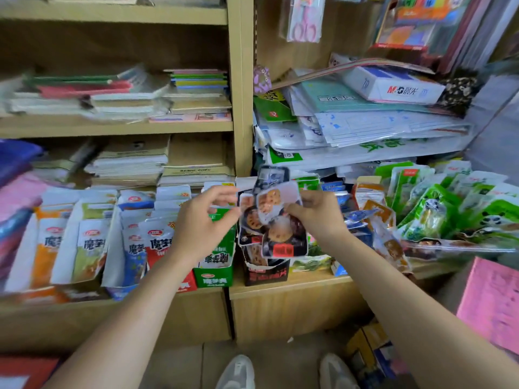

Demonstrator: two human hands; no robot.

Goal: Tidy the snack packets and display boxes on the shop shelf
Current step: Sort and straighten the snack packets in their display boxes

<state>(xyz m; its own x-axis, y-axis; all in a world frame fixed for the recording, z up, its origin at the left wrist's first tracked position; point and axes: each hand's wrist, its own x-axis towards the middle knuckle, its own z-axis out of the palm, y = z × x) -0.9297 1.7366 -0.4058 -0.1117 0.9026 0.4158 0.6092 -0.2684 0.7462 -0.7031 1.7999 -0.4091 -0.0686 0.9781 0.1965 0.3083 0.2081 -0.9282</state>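
Observation:
My right hand (314,217) grips a bunch of dark lotus-root snack packets (273,220), held above their black display box (265,272) at the shelf's front edge. My left hand (203,220) hovers just left of the bunch, fingers apart, thumb and forefinger near its edge; it seems to hold nothing. A green display box (214,272) sits under my left hand. Orange, green, blue and red konjac packets (92,248) stand in open boxes to the left. Green panda-print packets (438,211) lie piled on the right.
Stacks of notebooks (134,164) and paper fill the shelves behind. A white M&G box (393,85) tops a paper pile at the upper right. A pink sheet (494,299) lies at the right edge. Boxes sit on the floor near my shoes (238,372).

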